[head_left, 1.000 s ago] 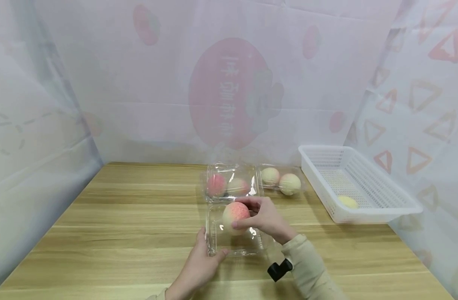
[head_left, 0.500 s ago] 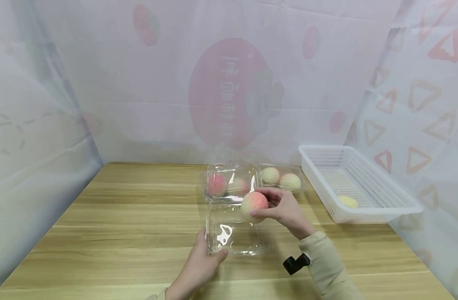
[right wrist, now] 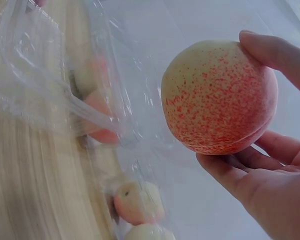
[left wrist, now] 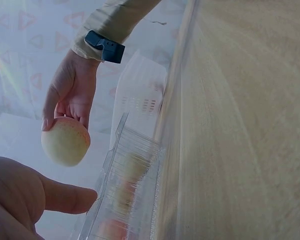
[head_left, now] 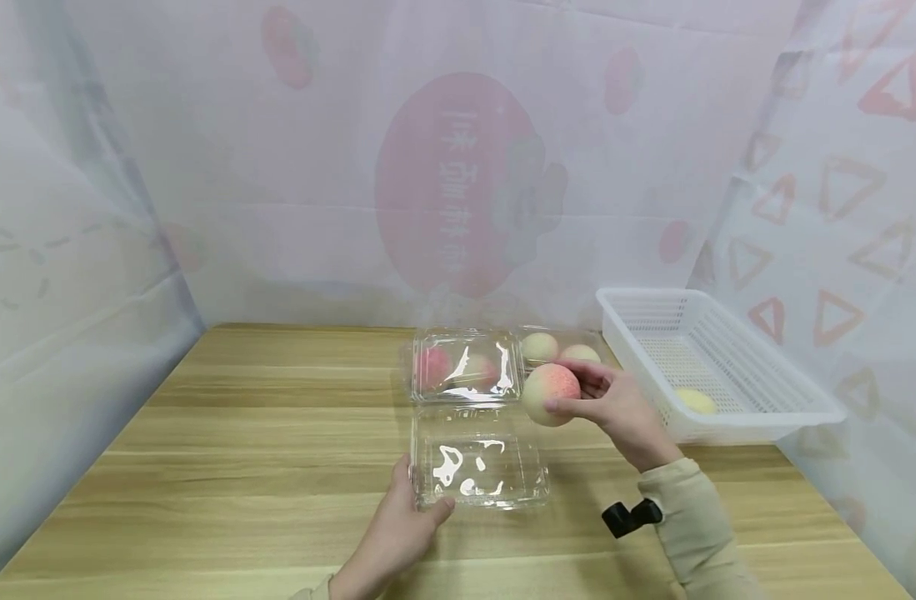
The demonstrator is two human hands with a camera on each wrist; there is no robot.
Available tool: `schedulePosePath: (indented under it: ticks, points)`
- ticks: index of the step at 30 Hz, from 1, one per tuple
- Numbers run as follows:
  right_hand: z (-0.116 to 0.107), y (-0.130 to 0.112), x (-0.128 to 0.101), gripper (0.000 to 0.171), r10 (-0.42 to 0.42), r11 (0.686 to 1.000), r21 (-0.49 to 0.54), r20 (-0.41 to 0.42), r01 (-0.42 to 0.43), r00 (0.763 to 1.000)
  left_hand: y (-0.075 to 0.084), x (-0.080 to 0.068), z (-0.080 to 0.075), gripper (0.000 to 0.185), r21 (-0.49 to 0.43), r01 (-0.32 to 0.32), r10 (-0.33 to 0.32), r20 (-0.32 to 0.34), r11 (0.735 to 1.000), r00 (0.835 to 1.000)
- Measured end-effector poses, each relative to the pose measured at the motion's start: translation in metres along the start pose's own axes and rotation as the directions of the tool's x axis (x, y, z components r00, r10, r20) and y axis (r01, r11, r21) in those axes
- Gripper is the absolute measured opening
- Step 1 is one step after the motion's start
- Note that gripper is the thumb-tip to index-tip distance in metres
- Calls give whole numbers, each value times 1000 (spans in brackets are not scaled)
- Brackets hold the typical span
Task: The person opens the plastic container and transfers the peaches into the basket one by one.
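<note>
Holding the peach (head_left: 551, 393) up off the table, your right hand (head_left: 615, 408) curled fingers and thumb round it, at about two o'clock from the empty clear box (head_left: 478, 460). Your left hand (head_left: 397, 533) pinched that box's seven o'clock corner, thumb on the rim. Two closed boxes of peaches (head_left: 465, 367) sat at twelve, the white basket (head_left: 758, 392) at three.
</note>
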State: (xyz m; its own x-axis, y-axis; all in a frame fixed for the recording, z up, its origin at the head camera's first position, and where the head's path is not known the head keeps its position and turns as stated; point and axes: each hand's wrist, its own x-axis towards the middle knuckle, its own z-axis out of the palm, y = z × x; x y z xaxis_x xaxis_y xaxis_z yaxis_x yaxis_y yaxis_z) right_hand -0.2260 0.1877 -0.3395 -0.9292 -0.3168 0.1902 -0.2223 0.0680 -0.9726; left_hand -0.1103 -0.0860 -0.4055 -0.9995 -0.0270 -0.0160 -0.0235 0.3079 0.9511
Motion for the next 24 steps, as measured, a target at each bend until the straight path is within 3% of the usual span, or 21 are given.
schedulePosePath:
  ticks: [14,24]
  points:
    - [-39,-13,-9,67,-7,996,-90,-99,-2,995,-1,0,-2,94,5,11,-11,1,1000,1000]
    - [-65,-20,-9,62,-64,997,-52,-151,57,986,-2,-2,-5,93,-3,-17,17,9,1000,1000]
